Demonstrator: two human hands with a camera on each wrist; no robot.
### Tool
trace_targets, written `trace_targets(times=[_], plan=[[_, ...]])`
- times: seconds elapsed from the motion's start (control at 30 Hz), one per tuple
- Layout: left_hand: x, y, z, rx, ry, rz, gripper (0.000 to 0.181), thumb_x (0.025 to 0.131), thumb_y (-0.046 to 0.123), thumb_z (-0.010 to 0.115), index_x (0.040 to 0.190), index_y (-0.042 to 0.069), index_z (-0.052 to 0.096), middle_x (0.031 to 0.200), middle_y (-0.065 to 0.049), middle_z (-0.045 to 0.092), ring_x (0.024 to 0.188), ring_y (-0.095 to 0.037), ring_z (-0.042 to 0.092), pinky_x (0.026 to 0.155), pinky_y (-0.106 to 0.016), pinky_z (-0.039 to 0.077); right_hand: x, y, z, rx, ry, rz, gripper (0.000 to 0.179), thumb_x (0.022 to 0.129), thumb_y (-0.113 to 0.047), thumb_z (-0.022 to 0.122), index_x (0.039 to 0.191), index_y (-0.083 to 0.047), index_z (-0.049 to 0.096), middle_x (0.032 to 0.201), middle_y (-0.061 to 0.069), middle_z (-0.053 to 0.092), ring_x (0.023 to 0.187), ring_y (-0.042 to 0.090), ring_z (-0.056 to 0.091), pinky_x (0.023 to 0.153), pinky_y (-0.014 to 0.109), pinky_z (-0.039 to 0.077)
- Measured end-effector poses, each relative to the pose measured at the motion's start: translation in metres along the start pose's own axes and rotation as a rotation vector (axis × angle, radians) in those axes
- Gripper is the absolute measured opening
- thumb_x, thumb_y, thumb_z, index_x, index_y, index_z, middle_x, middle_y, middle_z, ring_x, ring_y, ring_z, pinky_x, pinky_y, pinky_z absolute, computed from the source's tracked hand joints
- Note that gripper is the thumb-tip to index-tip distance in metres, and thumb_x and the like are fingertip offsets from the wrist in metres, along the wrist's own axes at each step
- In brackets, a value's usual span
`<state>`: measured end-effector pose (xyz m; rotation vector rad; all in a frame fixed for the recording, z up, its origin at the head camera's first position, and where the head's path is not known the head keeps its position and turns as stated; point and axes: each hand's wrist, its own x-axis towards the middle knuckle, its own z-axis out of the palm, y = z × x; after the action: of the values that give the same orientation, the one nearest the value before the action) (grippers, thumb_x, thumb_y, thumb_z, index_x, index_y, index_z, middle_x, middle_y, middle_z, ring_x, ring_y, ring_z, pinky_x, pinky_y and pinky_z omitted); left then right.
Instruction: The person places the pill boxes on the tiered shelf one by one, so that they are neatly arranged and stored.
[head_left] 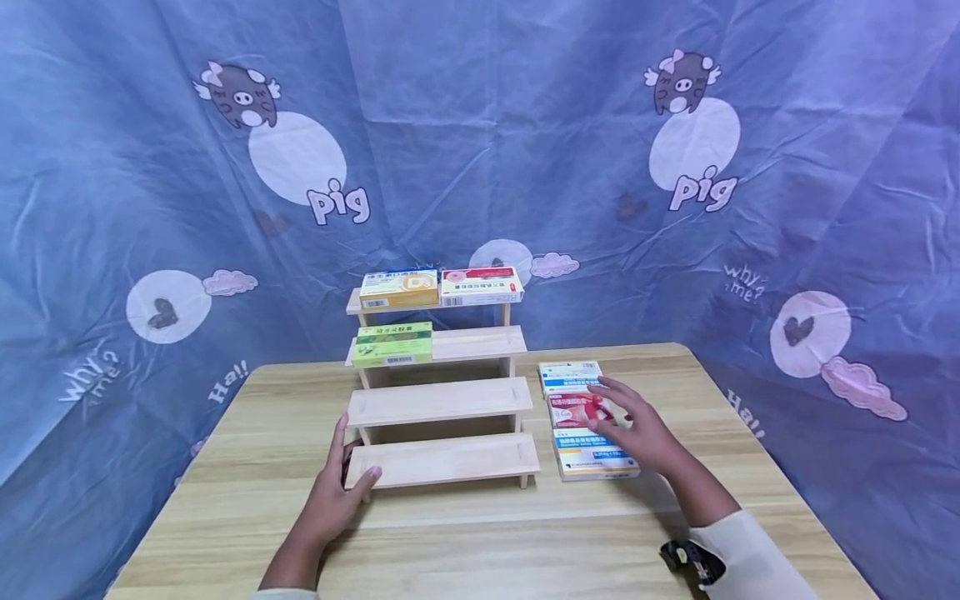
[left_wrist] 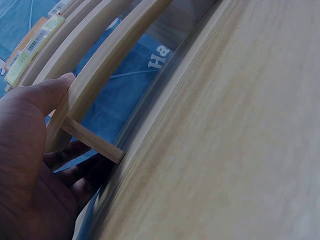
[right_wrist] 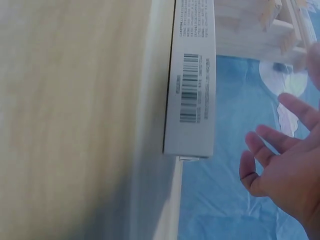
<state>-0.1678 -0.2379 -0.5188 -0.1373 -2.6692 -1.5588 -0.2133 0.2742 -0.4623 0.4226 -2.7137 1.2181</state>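
A stepped wooden display rack [head_left: 442, 402] stands on the table, and my left hand [head_left: 333, 492] grips the left end of its lowest step. In the left wrist view my thumb lies on the step board [left_wrist: 95, 75] while the other fingers go behind the leg. My right hand [head_left: 637, 425] hovers with spread, bent fingers over a column of medicine boxes, holding nothing. Under its fingertips is a red medicine box [head_left: 572, 411], partly covered. A blue-and-white medicine box [head_left: 592, 458] lies nearer, and another white-and-blue one [head_left: 562, 372] lies behind.
On the rack's top step sit a yellow-and-white medicine box [head_left: 399, 289] and a red-and-white one [head_left: 482, 287]. A green medicine box [head_left: 393, 344] occupies the left of the second step. Behind the wooden table [head_left: 450, 550] hangs a blue printed cloth [head_left: 480, 125].
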Motion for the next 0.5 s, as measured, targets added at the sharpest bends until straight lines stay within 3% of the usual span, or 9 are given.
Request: trace_targets(times=[0.23, 0.33, 0.5], plan=[[0.003, 0.000, 0.001, -0.011, -0.001, 0.017, 0.106, 0.108, 0.029, 0.072, 0.177, 0.033, -0.009, 0.166, -0.028, 0.050, 0.148, -0.046, 0.057, 0.122, -0.064, 0.041, -0.009, 0.010, -0.008, 0.034, -0.049, 0.038, 0.067, 0.098, -0.022, 0.083, 0.158, -0.006, 0.057, 0.171, 0.030, 0.039, 0.156, 0.060, 0.034, 0.099, 0.072, 0.050], [0.003, 0.001, 0.001, -0.007, 0.002, 0.013, 0.107, 0.108, 0.029, 0.072, 0.177, 0.034, -0.008, 0.165, -0.027, 0.051, 0.147, -0.044, 0.059, 0.121, -0.063, 0.042, -0.013, 0.014, -0.010, 0.054, -0.053, 0.066, 0.070, 0.096, -0.021, 0.084, 0.159, -0.005, 0.056, 0.171, 0.030, 0.039, 0.157, 0.060, 0.032, 0.103, 0.080, 0.047], [0.001, 0.000, 0.001, -0.002, 0.005, 0.007, 0.107, 0.108, 0.029, 0.072, 0.177, 0.033, -0.008, 0.165, -0.027, 0.052, 0.147, -0.043, 0.060, 0.120, -0.059, 0.045, -0.019, 0.025, -0.011, 0.104, -0.051, 0.094, 0.072, 0.094, -0.016, 0.087, 0.157, -0.001, 0.057, 0.170, 0.032, 0.040, 0.158, 0.063, 0.026, 0.112, 0.091, 0.028]])
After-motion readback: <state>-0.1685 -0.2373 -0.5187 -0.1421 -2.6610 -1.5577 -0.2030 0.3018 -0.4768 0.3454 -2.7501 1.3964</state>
